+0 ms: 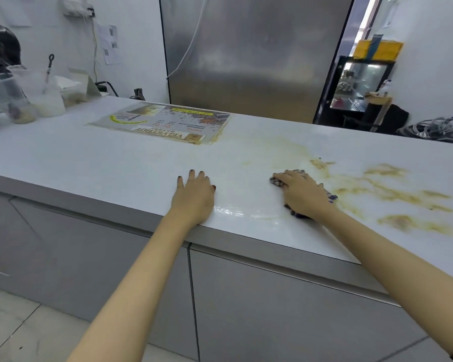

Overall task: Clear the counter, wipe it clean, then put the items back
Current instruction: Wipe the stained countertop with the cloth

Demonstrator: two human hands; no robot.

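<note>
Forearms first: both of mine reach up past the grey cabinet doors (272,309) onto the counter (89,158). My right hand (302,195) bears down on a bunched, dark patterned cloth (277,182) with its fingers curled over it; bits of cloth peek out at the fingertips and beside the wrist. It sits near the front edge, right of centre. My left hand (192,197) lies flat and relaxed on the bare top, fingers spread, holding nothing, well apart from the right.

Between the hands a wet streak (236,211) shines. Yellow-brown stains (392,197) smear the top to the right of the cloth and beyond it. Farther back a menu sheet (162,122) lies flat. Plastic containers (49,97) crowd the far left end. Behind the counter stands a steel fridge (246,53), with tangled cables (434,129) off to the right.
</note>
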